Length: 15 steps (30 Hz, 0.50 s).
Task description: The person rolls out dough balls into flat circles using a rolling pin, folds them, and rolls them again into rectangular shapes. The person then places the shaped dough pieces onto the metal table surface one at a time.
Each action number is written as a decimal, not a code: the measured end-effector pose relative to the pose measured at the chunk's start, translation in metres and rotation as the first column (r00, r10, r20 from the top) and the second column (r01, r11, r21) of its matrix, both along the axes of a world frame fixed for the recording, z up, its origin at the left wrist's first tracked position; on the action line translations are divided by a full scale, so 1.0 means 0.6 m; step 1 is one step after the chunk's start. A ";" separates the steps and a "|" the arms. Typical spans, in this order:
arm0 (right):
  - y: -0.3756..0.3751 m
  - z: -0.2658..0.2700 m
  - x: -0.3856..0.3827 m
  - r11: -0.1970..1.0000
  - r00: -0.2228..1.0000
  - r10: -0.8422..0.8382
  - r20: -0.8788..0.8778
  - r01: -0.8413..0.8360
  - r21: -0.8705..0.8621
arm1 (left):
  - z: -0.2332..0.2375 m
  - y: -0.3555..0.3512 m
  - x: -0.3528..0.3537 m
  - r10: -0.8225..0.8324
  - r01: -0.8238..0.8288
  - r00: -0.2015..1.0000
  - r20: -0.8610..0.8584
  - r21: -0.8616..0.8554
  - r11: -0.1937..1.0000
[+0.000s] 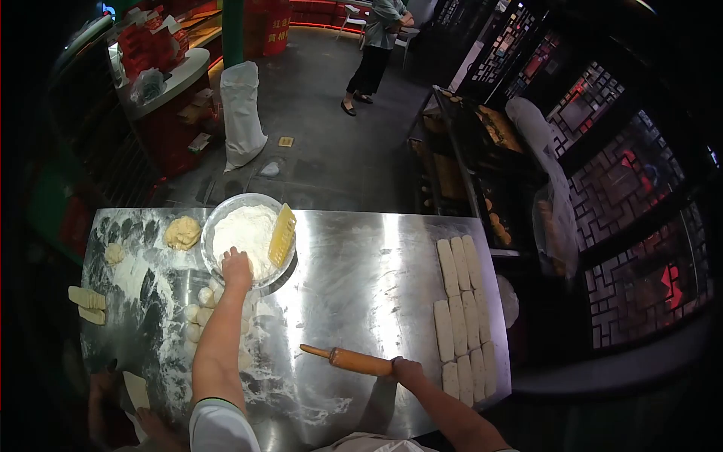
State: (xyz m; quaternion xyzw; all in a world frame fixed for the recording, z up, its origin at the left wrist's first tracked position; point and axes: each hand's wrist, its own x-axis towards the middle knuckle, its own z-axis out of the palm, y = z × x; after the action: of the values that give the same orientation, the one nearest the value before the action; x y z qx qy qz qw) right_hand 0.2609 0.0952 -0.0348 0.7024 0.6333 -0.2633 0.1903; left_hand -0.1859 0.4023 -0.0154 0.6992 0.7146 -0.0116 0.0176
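Observation:
My left hand reaches into a round metal bowl of white flour. Its fingers are curled, with their tips down in the flour. A yellow plastic scraper leans on the bowl's right side. Beside my left forearm, small dough balls sit in a group on the floured steel table, partly hidden by the arm. My right hand is closed round one handle of a wooden rolling pin, which lies across the front middle of the table.
Rows of long dough strips lie at the right edge. A dough lump rests left of the bowl. At the lower left, another person's hands are near a flat dough piece. Racks of baked goods stand beyond; a person stands behind.

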 end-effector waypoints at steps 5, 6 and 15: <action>0.000 -0.001 -0.003 0.999 0.998 -0.047 0.031 0.046 0.016 | -0.001 0.031 0.000 0.243 -0.163 0.854 0.459 -0.208 0.964; -0.003 -0.001 -0.005 0.999 0.999 -0.044 0.028 0.044 0.012 | 0.006 0.025 0.003 0.229 -0.162 0.909 0.349 -0.210 0.964; 0.012 0.023 -0.007 0.999 0.999 0.030 0.014 -0.030 -0.019 | 0.046 -0.055 0.032 0.011 -0.083 0.921 0.389 0.169 0.982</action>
State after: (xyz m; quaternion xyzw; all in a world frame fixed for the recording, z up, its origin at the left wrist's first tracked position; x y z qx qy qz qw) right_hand 0.2568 0.1026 -0.0208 0.6929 0.6399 -0.2614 0.2052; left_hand -0.1668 0.3696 0.0123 0.6691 0.7116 0.1922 0.0947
